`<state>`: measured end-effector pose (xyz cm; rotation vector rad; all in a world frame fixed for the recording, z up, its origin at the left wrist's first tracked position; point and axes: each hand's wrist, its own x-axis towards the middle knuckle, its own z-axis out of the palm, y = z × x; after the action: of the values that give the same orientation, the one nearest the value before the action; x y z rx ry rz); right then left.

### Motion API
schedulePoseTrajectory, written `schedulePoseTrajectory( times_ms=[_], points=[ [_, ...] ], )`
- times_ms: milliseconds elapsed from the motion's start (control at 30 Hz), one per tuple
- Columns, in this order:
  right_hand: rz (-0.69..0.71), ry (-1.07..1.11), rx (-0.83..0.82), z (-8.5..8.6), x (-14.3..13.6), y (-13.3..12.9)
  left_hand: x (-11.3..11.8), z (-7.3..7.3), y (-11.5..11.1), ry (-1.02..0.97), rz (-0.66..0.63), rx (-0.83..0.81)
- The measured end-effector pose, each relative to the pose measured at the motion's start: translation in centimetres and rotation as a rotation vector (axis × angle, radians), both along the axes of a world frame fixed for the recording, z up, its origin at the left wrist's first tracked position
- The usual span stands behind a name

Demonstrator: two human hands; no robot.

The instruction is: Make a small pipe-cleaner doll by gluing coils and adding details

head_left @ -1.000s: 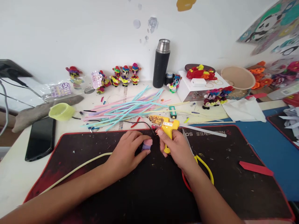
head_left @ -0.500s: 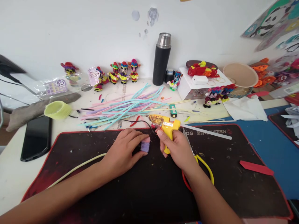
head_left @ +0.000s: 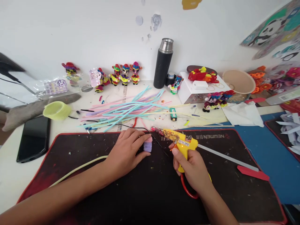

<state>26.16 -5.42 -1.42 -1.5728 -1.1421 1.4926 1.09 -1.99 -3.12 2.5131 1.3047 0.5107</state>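
Over the mat [head_left: 122, 200], left hand [head_left: 126, 148] pinches lilac piece [head_left: 147, 147]; right hand [head_left: 194, 167] grips glue gun [head_left: 184, 145]. Cord [head_left: 159, 144] between them, if snagged, could jerk it.

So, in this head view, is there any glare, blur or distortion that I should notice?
Head view: bright light, slight highlight on the steel cap of the flask; head view: the flask leans, likely lens distortion; head view: the gun looks fairly sharp, but its print is too small to read.
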Motion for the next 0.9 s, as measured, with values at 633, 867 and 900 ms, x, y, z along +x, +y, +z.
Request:
schedulePoseTrajectory(
  times_ms=[633,867,900],
  points=[
    [0.120,-0.210,0.046,-1.1,0.1,-2.0,-0.5,-0.7,0.1,0.014,0.023,0.055],
    [0.203,-0.426,0.160,-0.4,0.0,-2.4,-0.4,-0.7,0.1,0.025,0.000,0.092],
    [0.210,-0.449,0.170,-0.3,0.0,-2.4,-0.4,-0.7,0.1,0.025,0.002,0.091]
  ],
)
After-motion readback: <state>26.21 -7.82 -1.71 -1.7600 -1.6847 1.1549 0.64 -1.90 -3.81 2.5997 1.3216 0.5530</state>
